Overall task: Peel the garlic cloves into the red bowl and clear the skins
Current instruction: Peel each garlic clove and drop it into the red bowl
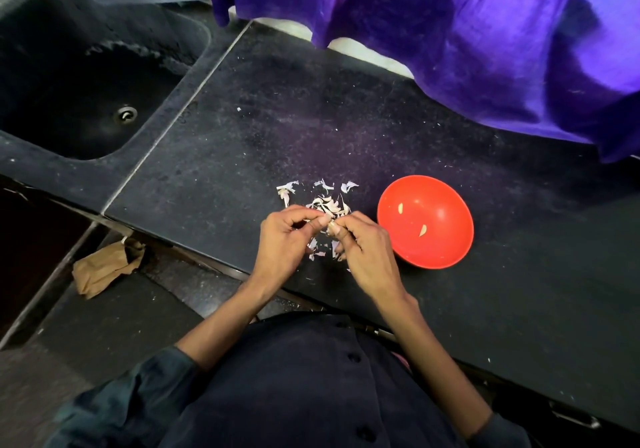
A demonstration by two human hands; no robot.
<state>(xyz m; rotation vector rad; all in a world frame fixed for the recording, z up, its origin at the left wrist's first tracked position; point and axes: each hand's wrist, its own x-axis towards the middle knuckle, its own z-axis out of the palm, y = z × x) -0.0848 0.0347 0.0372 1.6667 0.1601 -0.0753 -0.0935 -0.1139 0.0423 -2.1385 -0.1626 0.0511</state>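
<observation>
Two hands, left hand (282,236) and right hand (363,250), pinching one garlic clove (330,223) above the skins (329,205) on the table (242,143): peel falls clear. Red bowl (446,250) just right, two peeled cloves (422,230) inside, for short drops.

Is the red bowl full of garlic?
No, the red bowl holds only two peeled cloves, and most of its inside is bare.

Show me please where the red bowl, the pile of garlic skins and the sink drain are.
red bowl (446,253): head view, bare inner wall near the front rim.
garlic skins (329,205): head view, middle of the pile.
sink drain (127,114): head view, metal ring.
</observation>
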